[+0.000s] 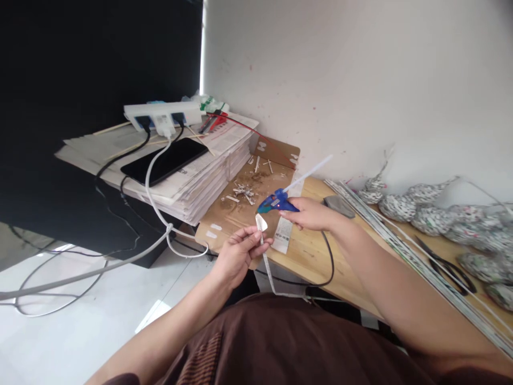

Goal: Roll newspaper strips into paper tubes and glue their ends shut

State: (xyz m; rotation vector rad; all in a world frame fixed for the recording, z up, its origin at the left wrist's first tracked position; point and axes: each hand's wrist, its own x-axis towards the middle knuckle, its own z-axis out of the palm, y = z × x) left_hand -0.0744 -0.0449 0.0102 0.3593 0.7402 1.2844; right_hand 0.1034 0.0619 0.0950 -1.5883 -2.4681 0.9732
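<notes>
In my right hand (pixel 310 214) is a blue glue gun (pixel 276 201), with a translucent glue stick (pixel 310 172) poking out of its back end. Its nozzle points left and down, close above the white tip of a paper strip (pixel 261 222). My left hand (pixel 242 248) pinches that strip between thumb and fingers just below the widened tip. The strip's thin tail hangs down toward my lap and bends to the right. Under both hands lies a brown cardboard sheet (pixel 224 227) with paper scraps (pixel 244 192) on it.
At left, a newspaper stack (pixel 216 182) bears a black phone (pixel 164 160), a white power strip (pixel 162 115) and a red-handled cutter (pixel 216 122). Cables loop off its front. On the right are long paper rods (pixel 385 230), black scissors (pixel 451 270) and several woven paper gourds (pixel 433 219).
</notes>
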